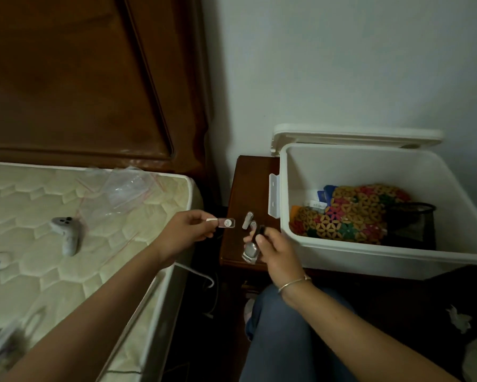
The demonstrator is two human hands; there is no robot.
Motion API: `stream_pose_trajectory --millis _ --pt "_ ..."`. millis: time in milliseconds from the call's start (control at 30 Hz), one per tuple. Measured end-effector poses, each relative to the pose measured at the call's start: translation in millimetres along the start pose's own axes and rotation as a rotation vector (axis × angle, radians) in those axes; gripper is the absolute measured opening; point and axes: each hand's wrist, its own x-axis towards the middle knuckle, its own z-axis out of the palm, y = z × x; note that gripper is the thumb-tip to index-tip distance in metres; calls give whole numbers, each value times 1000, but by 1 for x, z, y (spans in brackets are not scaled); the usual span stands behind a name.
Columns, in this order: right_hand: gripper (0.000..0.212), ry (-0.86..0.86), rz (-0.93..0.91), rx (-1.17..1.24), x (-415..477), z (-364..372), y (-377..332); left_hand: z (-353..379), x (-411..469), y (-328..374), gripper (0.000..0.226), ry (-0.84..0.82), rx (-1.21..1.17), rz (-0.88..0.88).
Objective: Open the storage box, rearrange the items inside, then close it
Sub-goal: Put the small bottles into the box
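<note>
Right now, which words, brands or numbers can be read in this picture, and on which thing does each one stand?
No text here can be read.
Round white label on the small pink item in the left hand: blurred, unreadable.
The white packet inside the storage box: print too small.
The silver bottle in the right hand: no print can be made out.

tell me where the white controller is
In the head view the white controller lies on the mattress at the left, just below the clear plastic bags.

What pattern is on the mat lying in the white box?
The mat shows a tan flower lattice with pink, green and red patches; head view.
</note>
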Motion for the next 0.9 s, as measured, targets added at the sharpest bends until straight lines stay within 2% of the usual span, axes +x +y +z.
stream_pose_trajectory --millis 100,233,400,533,700,800,900 --pt "20 -37 185 458 -16 -19 -26 8 -19 28 10 -80 -74 52" --pt "22 -99 237 639 -39 -47 -50 28 -38 57 16 -197 -156 123" --pt "17 -231 171 649 -56 -85 -69 51 -48 79 21 -312 -161 202" --pt "23 -233 134 643 -55 -113 -79 65 -40 91 24 -351 -94 207" --pt "23 -51 129 628 -25 -151 -89 85 -6 107 19 -315 6 215" --pt "20 95 98 555 6 -180 -89 103 30 118 20 -228 141 232" --pt "17 166 22 415 38 -208 -82 128 77 127 15 -134 311 267"
